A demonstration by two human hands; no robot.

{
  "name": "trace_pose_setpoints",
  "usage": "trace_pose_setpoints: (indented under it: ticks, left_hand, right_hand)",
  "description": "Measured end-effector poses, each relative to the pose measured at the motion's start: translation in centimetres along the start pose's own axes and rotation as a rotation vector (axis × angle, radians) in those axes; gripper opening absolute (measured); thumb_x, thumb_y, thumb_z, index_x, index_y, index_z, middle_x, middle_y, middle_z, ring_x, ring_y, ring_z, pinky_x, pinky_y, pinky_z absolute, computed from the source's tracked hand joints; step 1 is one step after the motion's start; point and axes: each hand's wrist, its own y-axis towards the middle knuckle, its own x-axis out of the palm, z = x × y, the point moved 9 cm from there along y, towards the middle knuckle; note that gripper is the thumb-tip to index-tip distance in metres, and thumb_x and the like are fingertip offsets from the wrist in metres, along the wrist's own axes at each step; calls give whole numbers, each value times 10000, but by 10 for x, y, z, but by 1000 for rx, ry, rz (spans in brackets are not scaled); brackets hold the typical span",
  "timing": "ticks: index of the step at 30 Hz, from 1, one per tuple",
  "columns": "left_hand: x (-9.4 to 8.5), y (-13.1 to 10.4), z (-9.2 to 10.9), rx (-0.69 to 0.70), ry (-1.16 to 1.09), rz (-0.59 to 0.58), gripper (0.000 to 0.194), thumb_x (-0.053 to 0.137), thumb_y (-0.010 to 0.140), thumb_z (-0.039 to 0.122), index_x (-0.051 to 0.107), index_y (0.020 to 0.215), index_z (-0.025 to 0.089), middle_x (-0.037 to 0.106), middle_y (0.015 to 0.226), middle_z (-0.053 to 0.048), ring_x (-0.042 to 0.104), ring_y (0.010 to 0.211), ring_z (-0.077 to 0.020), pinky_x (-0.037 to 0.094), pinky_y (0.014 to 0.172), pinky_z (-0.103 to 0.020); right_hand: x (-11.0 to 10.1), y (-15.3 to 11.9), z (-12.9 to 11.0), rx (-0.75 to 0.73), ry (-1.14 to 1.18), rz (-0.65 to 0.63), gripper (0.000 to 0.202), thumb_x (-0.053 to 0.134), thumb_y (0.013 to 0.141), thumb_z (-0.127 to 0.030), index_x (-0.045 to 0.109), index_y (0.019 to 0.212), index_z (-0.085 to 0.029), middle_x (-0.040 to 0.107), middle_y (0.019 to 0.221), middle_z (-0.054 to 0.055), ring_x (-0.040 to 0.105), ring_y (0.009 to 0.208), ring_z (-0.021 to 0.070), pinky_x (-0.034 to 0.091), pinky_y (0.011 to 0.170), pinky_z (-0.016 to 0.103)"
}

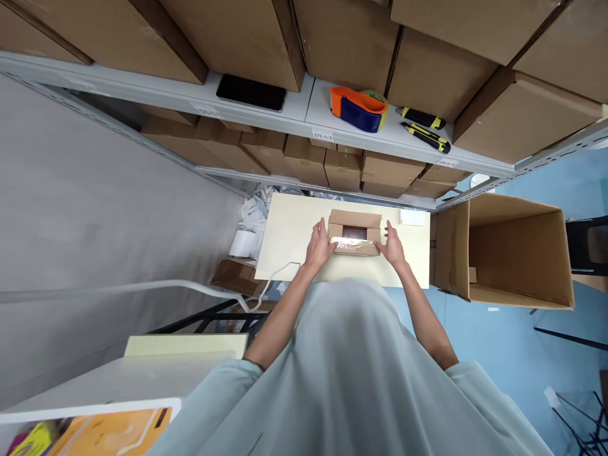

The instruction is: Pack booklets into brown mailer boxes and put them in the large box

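Observation:
A small brown cardboard box [356, 220] lies on the cream tabletop [294, 221] in front of me. Its flaps stand apart around a dark opening in the middle, and a strip of shiny clear tape [354, 243] runs along the near flap. My left hand [320, 246] holds the box's left side, thumb on the near flap and fingers stretched up along the edge. On the right, my right hand [392, 246] has its thumb at the near corner, the other fingers slightly spread beside the box. What lies inside the box cannot be made out.
A white packet [412, 218] lies at the table's far right. The shelf above bears a black phone [251, 92], an orange-and-blue tape dispenser [358, 109], two utility knives [425, 126] and several cartons. A large open carton [520, 253] stands right; a white cable [190, 285] crosses on the left.

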Motion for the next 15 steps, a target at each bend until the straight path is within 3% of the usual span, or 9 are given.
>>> trace_pose_setpoints:
  ticks: [2, 5, 8, 12, 15]
  left_hand:
    - [-1, 13, 5, 49, -1, -25, 1168, 821, 872, 173, 84, 1778, 172, 288, 1759, -282, 445, 1582, -417, 493, 1224, -524]
    - [-2, 21, 22, 210, 36, -78, 1243, 835, 818, 105, 66, 1788, 221, 291, 1782, -238, 401, 1607, -420, 451, 1267, -534]
    - [-2, 15, 32, 295, 68, -83, 1176, 795, 835, 89, 112, 1785, 210, 457, 1673, -236, 478, 1541, -412, 464, 1249, -553]
    - [-4, -2, 31, 290, 69, 7, 1033, 761, 876, 129, 234, 1760, 219, 368, 1710, -232, 401, 1595, -417, 447, 1262, -572]
    - [-2, -8, 25, 268, 56, 7, 883, 720, 921, 154, 351, 1720, 226, 476, 1616, -203, 482, 1522, -382, 485, 1235, -556]
  right_hand:
    - [7, 11, 1, -4, 72, -35, 986, 740, 891, -286, 258, 1749, -221, 562, 1565, 202, 682, 1259, 333, 613, 1032, 512]
    - [13, 16, -1, -64, 161, -52, 832, 730, 869, -258, 440, 1649, -250, 587, 1546, 165, 685, 1244, 308, 601, 1069, 504]
    - [13, 9, 2, -88, 203, -4, 680, 709, 889, -275, 537, 1545, -234, 637, 1482, 152, 685, 1240, 300, 594, 1080, 502]
    - [10, -7, 9, -94, 232, 46, 824, 707, 910, -295, 383, 1665, -234, 689, 1385, 137, 689, 1218, 289, 599, 1058, 488]
    - [8, -16, 5, -145, 198, 32, 599, 672, 952, -329, 566, 1537, -257, 672, 1401, 128, 686, 1239, 287, 597, 1064, 471]
